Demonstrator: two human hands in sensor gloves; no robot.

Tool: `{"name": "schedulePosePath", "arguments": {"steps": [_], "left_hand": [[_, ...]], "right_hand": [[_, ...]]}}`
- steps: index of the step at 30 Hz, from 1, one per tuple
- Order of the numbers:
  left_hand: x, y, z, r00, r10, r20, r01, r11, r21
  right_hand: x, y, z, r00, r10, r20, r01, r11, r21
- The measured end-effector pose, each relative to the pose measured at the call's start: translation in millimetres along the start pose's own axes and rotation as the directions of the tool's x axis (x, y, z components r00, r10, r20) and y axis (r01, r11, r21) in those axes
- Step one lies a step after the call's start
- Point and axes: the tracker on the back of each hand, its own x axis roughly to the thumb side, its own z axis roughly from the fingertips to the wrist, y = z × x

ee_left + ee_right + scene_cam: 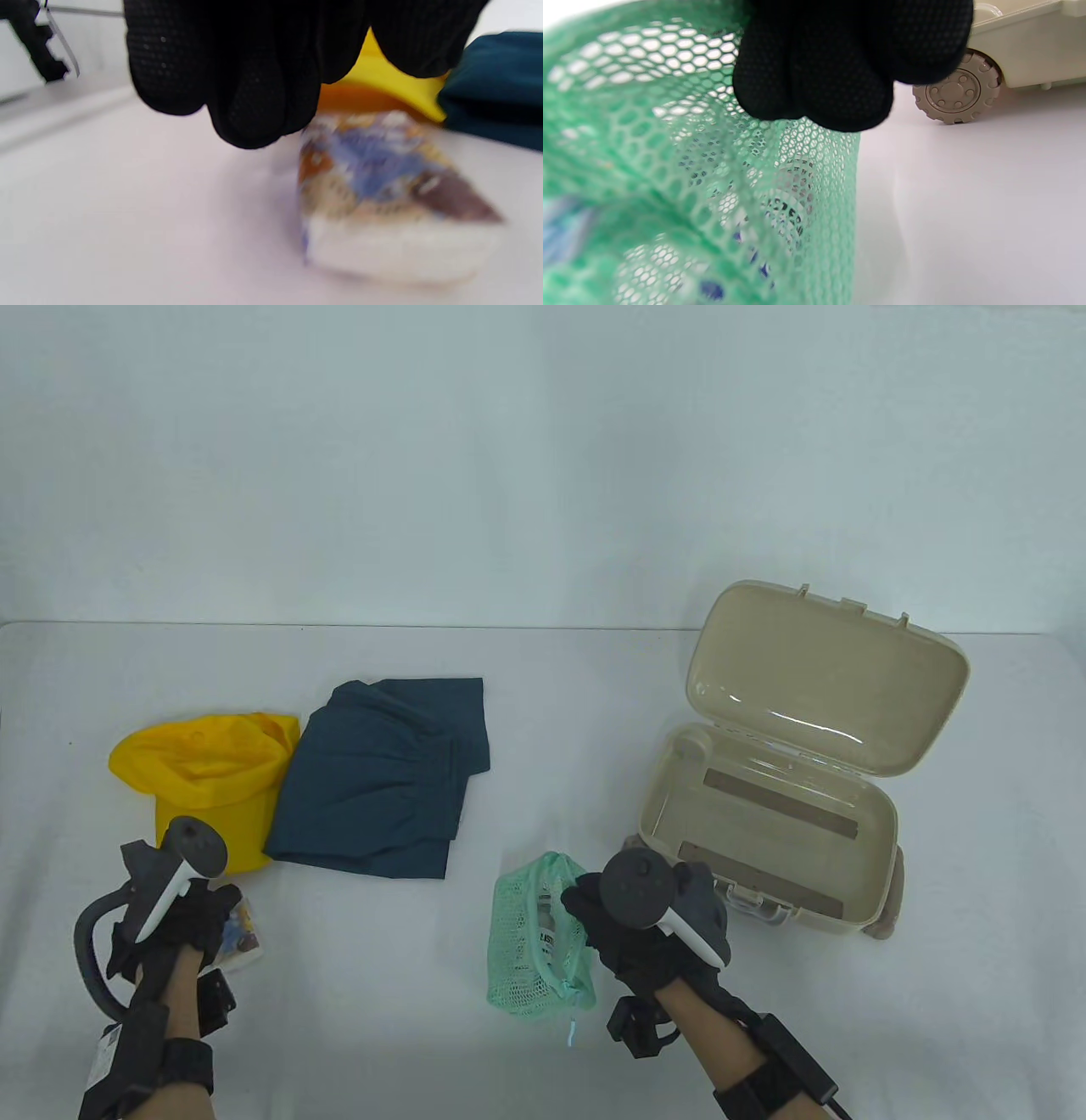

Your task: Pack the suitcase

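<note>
Inside mesh bag [536,937], bottle label unreadable

Left hand [182,912] and right hand [632,920] low, fingers curled (grip unclear)

Gloved fingers [254,84] above blurred packet [394,199]
</note>
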Motion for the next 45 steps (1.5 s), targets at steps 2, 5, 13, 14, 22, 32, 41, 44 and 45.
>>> {"name": "schedulePosePath", "arguments": {"steps": [2,5,13,14,22,32,41,44,45], "left_hand": [[-4,-7,-5,1.0,-0.008,-0.018,0.007,0.999,-0.051],[-7,-15,-10,1.0,0.012,-0.02,-0.015,0.991,-0.134],[-2,-15,-15,1.0,0.028,0.002,-0.028,0.991,-0.128],[-2,-15,-15,0.999,0.031,0.012,-0.029,0.992,-0.121],[12,20,12,0.984,0.087,0.152,-0.088,0.996,-0.003],[99,65,101,0.75,0.321,0.579,-0.384,0.923,-0.015],[175,39,154,0.56,0.466,0.686,-0.498,0.85,-0.171],[195,22,163,0.563,0.449,0.694,-0.471,0.864,-0.177],[201,16,165,0.582,0.408,0.703,-0.445,0.884,-0.144]], "right_hand": [[0,0,0,1.0,0.003,-0.002,-0.003,1.0,0.005],[0,1,0,1.0,0.006,-0.005,-0.006,1.0,0.009],[1,-2,0,1.0,-0.03,-0.007,0.03,0.999,0.012],[0,-3,0,0.999,-0.034,-0.008,0.034,0.999,0.012],[-1,-7,2,0.994,-0.103,-0.019,0.103,0.995,0.005],[-3,-10,3,0.983,-0.179,-0.029,0.18,0.984,0.019],[-6,-11,2,0.97,-0.24,-0.03,0.242,0.969,0.05],[-9,-11,1,0.958,-0.283,-0.039,0.285,0.956,0.068],[-10,-12,1,0.952,-0.303,-0.046,0.306,0.949,0.074]]}}
